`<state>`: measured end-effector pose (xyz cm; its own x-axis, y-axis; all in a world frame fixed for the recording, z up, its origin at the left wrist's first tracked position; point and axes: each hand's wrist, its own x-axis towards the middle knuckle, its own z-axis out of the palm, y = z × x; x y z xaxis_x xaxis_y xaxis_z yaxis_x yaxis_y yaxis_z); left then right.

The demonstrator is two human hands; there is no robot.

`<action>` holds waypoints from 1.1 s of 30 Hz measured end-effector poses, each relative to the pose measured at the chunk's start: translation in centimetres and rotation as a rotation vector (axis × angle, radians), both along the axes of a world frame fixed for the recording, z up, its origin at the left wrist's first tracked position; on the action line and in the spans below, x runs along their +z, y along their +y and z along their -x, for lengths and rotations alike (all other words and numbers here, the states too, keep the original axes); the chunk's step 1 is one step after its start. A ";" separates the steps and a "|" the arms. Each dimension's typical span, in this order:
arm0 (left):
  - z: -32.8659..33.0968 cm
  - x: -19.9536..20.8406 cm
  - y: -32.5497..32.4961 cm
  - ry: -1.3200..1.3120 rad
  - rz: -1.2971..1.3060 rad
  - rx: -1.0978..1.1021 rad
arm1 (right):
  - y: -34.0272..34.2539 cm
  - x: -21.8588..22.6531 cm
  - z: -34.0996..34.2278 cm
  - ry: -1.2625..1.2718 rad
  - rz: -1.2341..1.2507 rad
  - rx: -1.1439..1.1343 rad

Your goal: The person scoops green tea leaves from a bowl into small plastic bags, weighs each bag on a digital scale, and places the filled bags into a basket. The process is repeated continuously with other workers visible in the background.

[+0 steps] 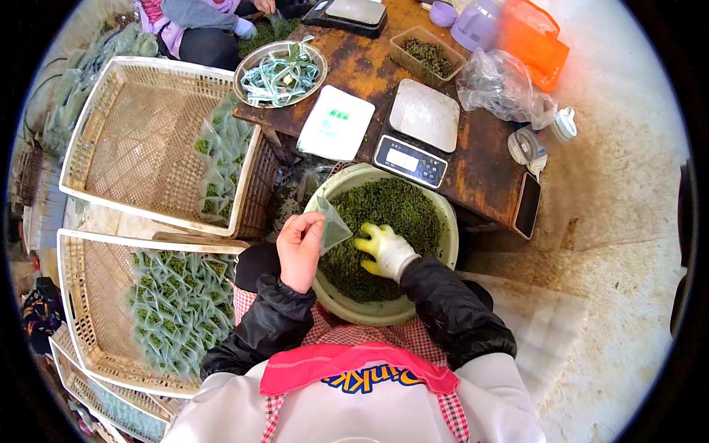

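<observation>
My left hand point(301, 247) pinches the edge of a small translucent bag point(334, 224) over the left side of a round pale basin point(452, 240). The basin is filled with small dark-green berries point(402, 207) that look like green peppercorns. On the berries rests my right hand point(385, 252), in a white glove with yellow fingers. Its fingers are spread, pointing left toward the bag, and their tips touch the heap. Whether any berries lie beneath the glove is hidden.
Left are a crate point(96, 310) with many filled bags point(181, 310) and another crate point(140, 70) with several. The wooden table point(484, 170) bears a digital scale point(425, 118), a paper sheet point(337, 122), a bowl of ties point(281, 74) and a plastic tub point(427, 55). A person point(203, 33) works beyond.
</observation>
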<state>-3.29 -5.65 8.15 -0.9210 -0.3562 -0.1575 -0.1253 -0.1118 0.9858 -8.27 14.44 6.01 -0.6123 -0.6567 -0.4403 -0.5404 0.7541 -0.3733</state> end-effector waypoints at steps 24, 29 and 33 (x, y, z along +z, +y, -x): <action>0.1 -4.2 2.4 -0.006 0.116 -0.279 | 1.9 -3.1 -6.3 -0.156 1.178 -1.191; -0.6 -5.4 3.9 0.014 0.296 -0.340 | 1.8 3.9 -8.1 -0.613 1.740 -1.146; -1.0 -6.5 5.1 0.094 0.405 -0.388 | 1.1 5.9 -8.4 -0.609 1.789 -1.030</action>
